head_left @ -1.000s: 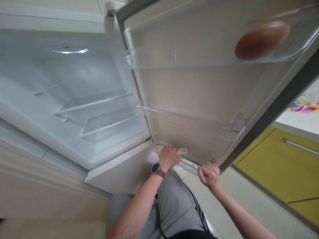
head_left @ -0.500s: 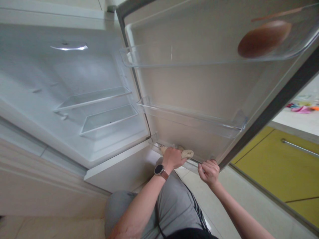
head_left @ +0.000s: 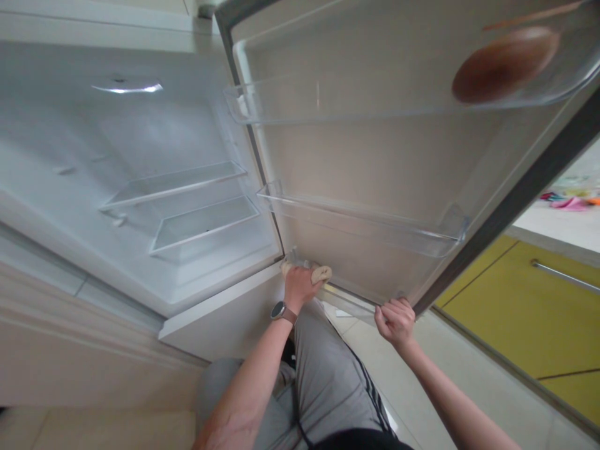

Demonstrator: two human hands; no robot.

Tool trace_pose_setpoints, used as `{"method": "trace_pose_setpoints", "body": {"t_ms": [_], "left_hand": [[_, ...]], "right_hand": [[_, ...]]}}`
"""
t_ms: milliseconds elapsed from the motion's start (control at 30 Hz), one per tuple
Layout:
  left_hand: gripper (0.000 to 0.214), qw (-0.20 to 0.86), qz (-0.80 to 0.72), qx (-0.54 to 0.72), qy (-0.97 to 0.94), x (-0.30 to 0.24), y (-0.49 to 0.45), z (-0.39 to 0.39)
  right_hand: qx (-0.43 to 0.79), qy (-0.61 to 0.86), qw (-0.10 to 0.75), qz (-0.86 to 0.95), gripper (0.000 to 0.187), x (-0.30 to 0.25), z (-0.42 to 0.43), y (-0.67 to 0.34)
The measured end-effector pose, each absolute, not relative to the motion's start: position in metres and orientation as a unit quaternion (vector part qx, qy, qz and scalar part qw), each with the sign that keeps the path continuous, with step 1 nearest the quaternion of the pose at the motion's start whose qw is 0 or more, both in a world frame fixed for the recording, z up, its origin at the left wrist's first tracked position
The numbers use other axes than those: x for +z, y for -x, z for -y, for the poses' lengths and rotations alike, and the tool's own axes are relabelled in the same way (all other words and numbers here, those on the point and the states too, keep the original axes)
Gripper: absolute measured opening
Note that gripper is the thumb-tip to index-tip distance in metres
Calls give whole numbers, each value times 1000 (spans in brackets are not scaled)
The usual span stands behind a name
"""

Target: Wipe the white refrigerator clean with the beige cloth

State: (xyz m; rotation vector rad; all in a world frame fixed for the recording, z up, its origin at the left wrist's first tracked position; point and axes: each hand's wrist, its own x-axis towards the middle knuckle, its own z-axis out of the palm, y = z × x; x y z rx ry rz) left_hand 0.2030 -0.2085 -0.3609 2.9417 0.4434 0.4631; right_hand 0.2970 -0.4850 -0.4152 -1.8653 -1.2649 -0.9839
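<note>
In left hand (head_left: 301, 287), bunched cloth (head_left: 322, 274)

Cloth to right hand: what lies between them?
In the head view, a stretch of the lowest transparent door shelf runs between the cloth and the right hand.

Soft, matt cloth (head_left: 321, 274) meets clear, glossy plastic in the bottom rack (head_left: 349, 302), right at the lower edge of the fridge door (head_left: 365, 162)! The door's inner face reads as smooth pale plastic with a dull sheen, its edging (head_left: 515, 206) dark and matt. Up by the door's outer edge, a smooth brown oval (head_left: 506, 65), softly gleaming in see-through plastic! Inside, the shelves (head_left: 206, 222) look glassy. Satin-smooth yellow drawer fronts (head_left: 515, 300) with a shiny metal handle (head_left: 565, 277), under the edge of the smooth white worktop (head_left: 562, 230)! And here, matt grey fabric trousers (head_left: 328, 375), plus a watch (head_left: 278, 310), dark glossy dial, brown leathery strap!
</note>
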Motion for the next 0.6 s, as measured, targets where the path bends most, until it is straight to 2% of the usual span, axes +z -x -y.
{"method": "trace_pose_setpoints", "body": {"t_ms": [600], "left_hand": [[28, 81, -154, 172, -970, -366, -203, 211]], "right_hand": [[-375, 716, 336, 483, 43, -414, 485, -298]]}}
